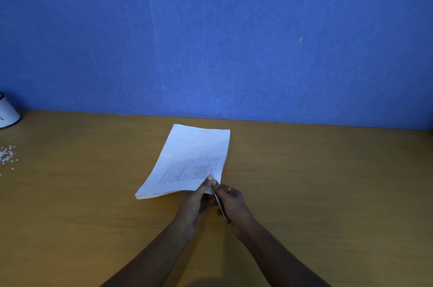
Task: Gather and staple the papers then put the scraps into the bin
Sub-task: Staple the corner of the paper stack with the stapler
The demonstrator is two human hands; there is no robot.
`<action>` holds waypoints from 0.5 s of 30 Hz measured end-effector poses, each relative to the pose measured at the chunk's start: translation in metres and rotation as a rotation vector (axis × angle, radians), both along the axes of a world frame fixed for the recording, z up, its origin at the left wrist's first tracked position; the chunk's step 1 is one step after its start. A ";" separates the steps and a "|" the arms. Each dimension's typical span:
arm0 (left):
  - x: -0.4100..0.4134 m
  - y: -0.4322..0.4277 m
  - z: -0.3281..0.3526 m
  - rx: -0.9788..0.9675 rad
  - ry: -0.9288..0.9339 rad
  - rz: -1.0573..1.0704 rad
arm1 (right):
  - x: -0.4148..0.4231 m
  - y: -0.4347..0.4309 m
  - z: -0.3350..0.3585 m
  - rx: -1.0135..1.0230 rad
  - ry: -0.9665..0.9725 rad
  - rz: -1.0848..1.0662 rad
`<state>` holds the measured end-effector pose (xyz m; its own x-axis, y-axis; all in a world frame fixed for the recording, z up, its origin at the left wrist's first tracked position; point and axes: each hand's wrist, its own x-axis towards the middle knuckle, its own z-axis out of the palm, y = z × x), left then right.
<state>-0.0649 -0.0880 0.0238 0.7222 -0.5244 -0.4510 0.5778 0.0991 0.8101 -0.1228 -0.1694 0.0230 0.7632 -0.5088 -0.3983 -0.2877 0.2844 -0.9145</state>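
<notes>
I see the papers (189, 158) on the counter (304, 181), long axis toward 1 o'clock. The near right corner meets both hands: the left hand (194, 204) pinches it, and the right hand (234, 204) grips the stapler (221, 208) (slim, green-tipped) against it. Scraps (7, 156) lie well apart at 9 o'clock.

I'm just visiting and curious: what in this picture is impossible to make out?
Head view, papers: the corner at the stapler is covered by the left hand and right hand, so any staple is hidden.
Head view, print on the papers: too small to read.
Head view, white container: cut off by the left edge.
Head view, scraps: tiny specks, partly cut off by the left edge.
</notes>
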 end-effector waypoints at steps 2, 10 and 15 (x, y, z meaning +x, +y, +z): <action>-0.002 -0.003 0.001 -0.008 -0.004 -0.028 | 0.000 0.002 0.002 0.007 -0.005 -0.003; 0.002 -0.004 0.003 -0.033 0.018 0.003 | -0.001 0.003 0.006 0.021 -0.034 -0.014; 0.002 -0.003 0.003 -0.041 0.015 0.014 | -0.001 0.002 0.008 0.004 -0.026 -0.007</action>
